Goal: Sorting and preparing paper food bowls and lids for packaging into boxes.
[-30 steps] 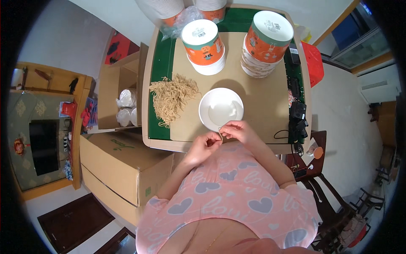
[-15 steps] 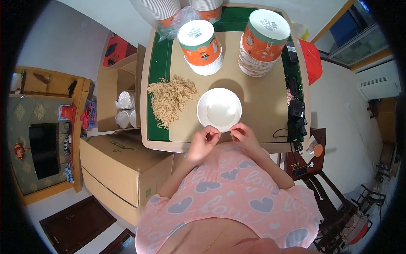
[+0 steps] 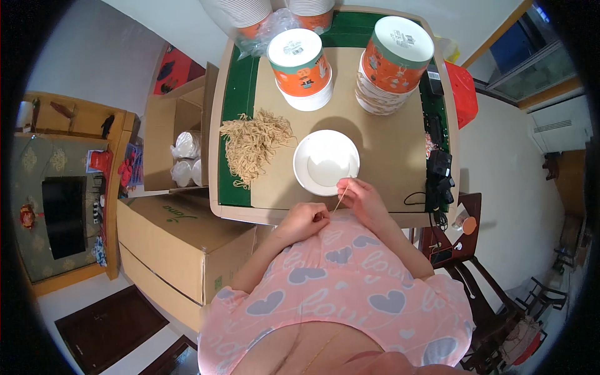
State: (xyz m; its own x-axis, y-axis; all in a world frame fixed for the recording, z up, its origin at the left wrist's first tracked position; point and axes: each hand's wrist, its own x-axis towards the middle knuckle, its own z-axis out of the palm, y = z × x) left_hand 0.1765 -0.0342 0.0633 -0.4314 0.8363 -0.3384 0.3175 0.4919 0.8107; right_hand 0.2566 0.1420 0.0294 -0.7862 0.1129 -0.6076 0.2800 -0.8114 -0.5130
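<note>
Between my two hands runs a short tan string [image 3: 340, 199], pinched at its lower end by my left hand [image 3: 304, 220] and at its upper end by my right hand [image 3: 364, 201]. Both hands are closed, at the near edge of the table. Just beyond them a white paper bowl [image 3: 318, 185] stands upright, its inside facing me. My right fingertips are beside its near rim; whether they touch it I cannot tell. To the left lies a loose heap of tan strings [image 3: 255, 149].
Upside-down stacks of orange-patterned paper bowls stand at the back left [image 3: 302, 80] and back right [image 3: 395, 65]. Black adapters and cables [image 3: 441, 164] line the right edge. More stacked bowls [image 3: 310, 17] and clear plastic [image 3: 272, 32] sit behind. Cardboard boxes [image 3: 187, 237] stand left of the table.
My left hand has moved down toward me, away from the bowl's rim. My right hand has risen slightly, and the string now shows stretched between them.
</note>
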